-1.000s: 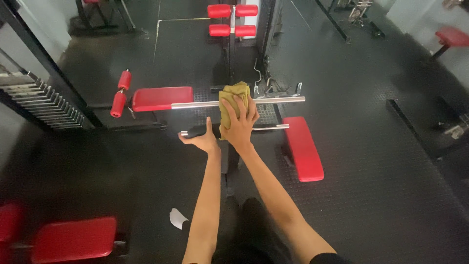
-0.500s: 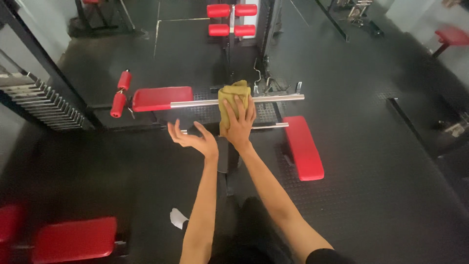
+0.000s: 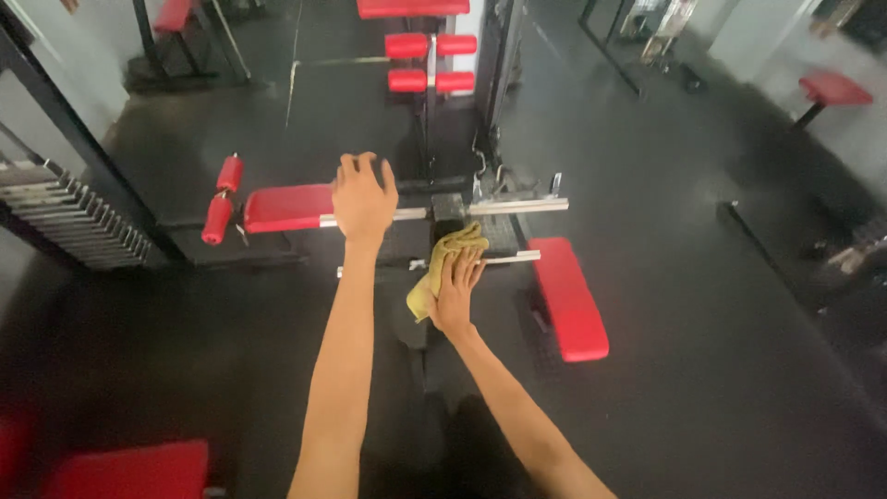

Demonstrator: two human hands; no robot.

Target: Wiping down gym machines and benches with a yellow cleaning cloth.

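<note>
Yellow cloth (image 3: 442, 265), soft and light, bunches under my right hand (image 3: 455, 294) pressing it at the lower chrome bar (image 3: 506, 258), while at eleven o'clock my left hand (image 3: 362, 196) clasps the upper bar (image 3: 517, 206).

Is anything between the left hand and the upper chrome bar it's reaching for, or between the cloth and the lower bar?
Nothing visible. The left hand sits over the upper chrome bar; whether it grips is unclear. The right hand presses the yellow-green cloth at the lower chrome bar.
</note>
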